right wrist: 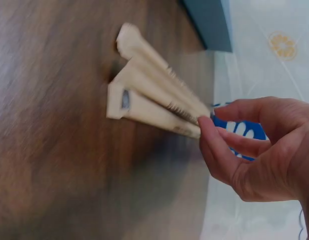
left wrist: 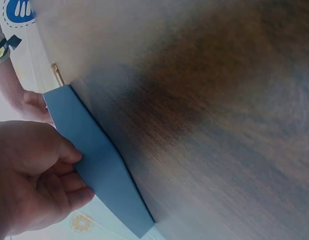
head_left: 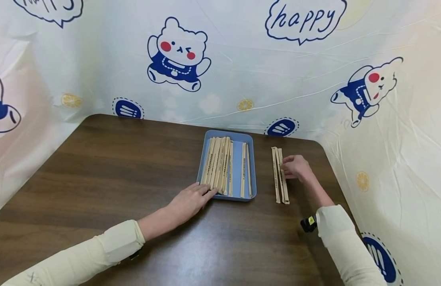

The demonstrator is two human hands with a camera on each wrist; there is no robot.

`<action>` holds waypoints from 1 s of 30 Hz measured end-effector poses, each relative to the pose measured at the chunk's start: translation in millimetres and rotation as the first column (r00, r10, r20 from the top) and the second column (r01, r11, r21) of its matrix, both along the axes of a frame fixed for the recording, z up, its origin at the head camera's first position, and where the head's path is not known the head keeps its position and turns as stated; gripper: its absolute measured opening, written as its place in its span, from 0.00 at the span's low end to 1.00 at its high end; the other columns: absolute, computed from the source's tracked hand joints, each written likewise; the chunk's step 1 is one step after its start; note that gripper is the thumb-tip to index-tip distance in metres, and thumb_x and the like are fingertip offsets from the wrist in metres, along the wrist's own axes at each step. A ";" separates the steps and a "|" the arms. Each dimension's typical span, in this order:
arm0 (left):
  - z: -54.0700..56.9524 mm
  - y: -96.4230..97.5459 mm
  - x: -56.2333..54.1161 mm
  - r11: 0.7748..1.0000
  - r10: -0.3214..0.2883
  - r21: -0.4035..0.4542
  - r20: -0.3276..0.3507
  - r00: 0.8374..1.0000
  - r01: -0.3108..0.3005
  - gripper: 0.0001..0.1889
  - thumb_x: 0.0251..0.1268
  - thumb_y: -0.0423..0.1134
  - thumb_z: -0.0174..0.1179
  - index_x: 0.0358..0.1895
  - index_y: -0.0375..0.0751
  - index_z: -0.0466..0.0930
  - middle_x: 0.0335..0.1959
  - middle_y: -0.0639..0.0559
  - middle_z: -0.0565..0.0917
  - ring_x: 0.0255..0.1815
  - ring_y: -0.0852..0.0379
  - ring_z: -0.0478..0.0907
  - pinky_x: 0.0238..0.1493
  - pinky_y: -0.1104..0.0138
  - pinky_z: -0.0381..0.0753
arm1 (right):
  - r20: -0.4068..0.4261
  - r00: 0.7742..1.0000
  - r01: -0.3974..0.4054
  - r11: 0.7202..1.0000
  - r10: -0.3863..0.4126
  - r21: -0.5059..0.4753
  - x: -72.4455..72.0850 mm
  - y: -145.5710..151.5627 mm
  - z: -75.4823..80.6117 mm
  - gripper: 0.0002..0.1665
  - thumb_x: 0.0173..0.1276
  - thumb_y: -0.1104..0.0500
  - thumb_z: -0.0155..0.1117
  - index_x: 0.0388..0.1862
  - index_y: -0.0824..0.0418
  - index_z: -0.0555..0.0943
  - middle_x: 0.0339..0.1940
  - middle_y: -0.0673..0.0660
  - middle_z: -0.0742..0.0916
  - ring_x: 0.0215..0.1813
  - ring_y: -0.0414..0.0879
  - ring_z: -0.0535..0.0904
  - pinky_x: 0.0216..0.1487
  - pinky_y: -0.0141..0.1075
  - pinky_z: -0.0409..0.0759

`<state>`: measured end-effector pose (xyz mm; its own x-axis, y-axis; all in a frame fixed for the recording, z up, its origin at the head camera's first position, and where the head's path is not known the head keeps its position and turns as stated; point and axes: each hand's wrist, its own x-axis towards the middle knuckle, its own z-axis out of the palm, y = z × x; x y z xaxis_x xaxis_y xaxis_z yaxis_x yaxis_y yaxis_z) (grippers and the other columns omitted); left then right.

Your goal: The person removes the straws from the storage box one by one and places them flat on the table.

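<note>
A blue tray (head_left: 236, 159) on the table holds several paper-wrapped sticks (head_left: 216, 163), bunched along its left side, with a few more along its right wall. My left hand (head_left: 191, 200) grips the rim at the near left corner; the left wrist view has thumb and curled fingers against the wall (left wrist: 102, 155). Right of the tray lie three wrapped sticks (head_left: 279, 174) side by side, their near ends fanned in the right wrist view. My right hand (head_left: 297, 167) is beside them, thumb and fingertips right at their right edge, fingers loosely bent.
The brown wooden table (head_left: 134, 171) extends to the left of the tray and toward me. A printed cloth (head_left: 227, 67) hangs behind it and along both sides. A small black wrist camera (head_left: 308, 223) sits at my right cuff.
</note>
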<state>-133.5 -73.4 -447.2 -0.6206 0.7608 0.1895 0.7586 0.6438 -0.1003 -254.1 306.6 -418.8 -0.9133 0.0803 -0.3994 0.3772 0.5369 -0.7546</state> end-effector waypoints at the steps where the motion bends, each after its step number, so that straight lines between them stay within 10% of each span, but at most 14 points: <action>1: 0.0 0.0 -0.1 1.000 0.000 -0.001 0.001 1.000 0.000 0.28 0.64 0.24 0.63 0.68 0.36 0.73 0.58 0.38 0.81 0.59 0.45 0.78 0.64 0.54 0.74 | 0.010 1.000 -0.011 1.000 0.012 -0.006 -0.1 -2.6 2.2 0.27 0.72 0.65 0.59 0.67 0.73 0.70 0.49 0.70 0.83 0.44 0.55 0.84 0.46 0.44 0.86; 18: 0.0 0.2 -0.2 1.000 0.001 -0.024 -0.007 1.000 -0.001 0.28 0.64 0.23 0.63 0.69 0.36 0.72 0.59 0.38 0.80 0.61 0.45 0.78 0.65 0.54 0.74 | -0.068 0.985 -0.168 0.970 0.158 -0.177 10.2 -63.4 33.4 0.30 0.71 0.69 0.60 0.70 0.72 0.68 0.58 0.76 0.78 0.52 0.64 0.82 0.52 0.51 0.83; 30: -0.6 -2.0 0.2 1.000 -0.015 0.002 -0.023 1.000 0.015 0.28 0.64 0.24 0.63 0.68 0.34 0.73 0.58 0.37 0.81 0.60 0.45 0.78 0.64 0.54 0.75 | -0.086 0.974 -0.221 0.957 0.208 -0.187 11.0 -114.2 25.1 0.30 0.69 0.70 0.61 0.69 0.72 0.69 0.53 0.75 0.82 0.52 0.66 0.82 0.48 0.47 0.85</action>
